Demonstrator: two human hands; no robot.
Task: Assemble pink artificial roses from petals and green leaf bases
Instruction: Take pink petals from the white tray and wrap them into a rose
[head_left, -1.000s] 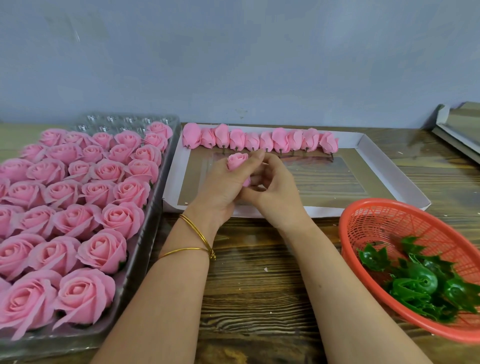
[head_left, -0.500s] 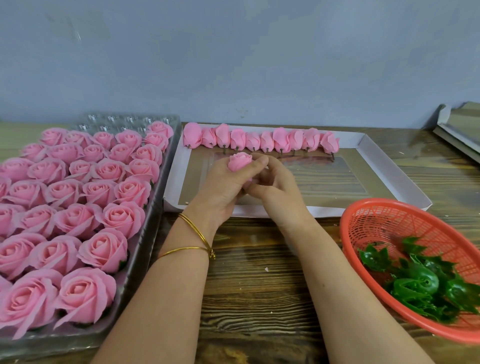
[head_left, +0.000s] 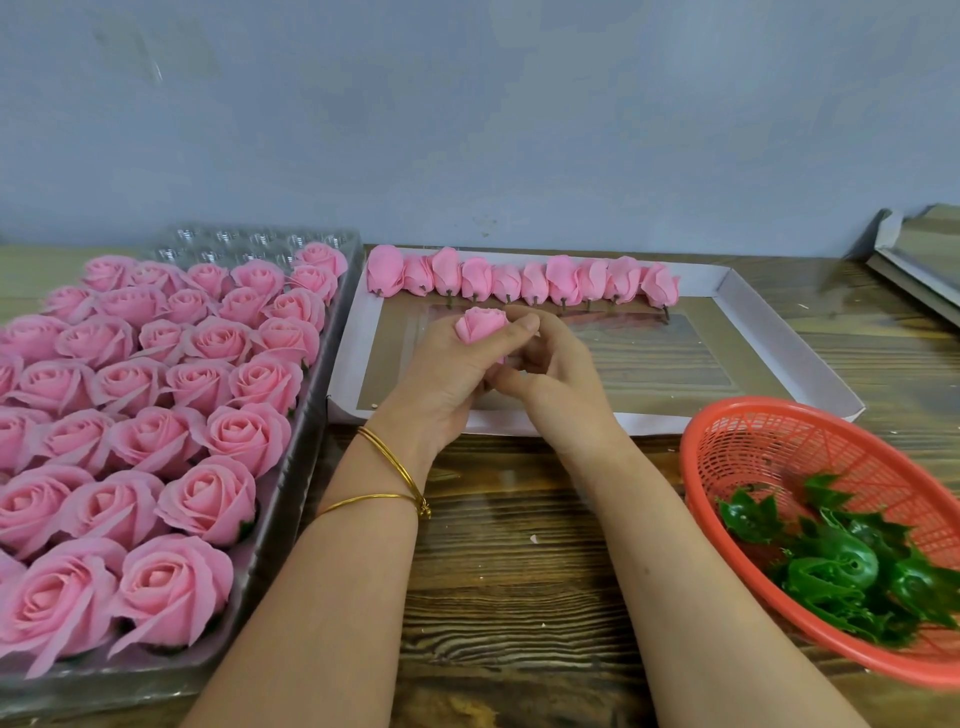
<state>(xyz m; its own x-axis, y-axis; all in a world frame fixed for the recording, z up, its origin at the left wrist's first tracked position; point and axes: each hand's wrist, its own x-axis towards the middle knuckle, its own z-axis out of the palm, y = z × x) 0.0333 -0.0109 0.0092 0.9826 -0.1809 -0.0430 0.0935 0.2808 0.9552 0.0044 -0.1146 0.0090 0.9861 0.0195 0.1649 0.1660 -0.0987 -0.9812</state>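
I see my left hand up over the white tray. It holds a small pink rose bud. The thumb is on one side of the bud and the fingers curl round the other side. The bud points up and a little away from me.

My right hand is pressed close against the left one, just under the bud. Its fingers are bent in toward the bottom of the bud. I cannot tell if they pinch the bud or only touch it, because the left hand hides that spot.

Two gold bangles sit on my left wrist.

At the far edge of the white tray there is a row of pink buds, side by side, with short stems pointing toward me.

To the left is a clear plastic tray packed with big finished roses. Its far corner has some open cups.

To the right is a red basket with shiny green leaf bases piled in its near side.

All of it rests on a dark wooden table.
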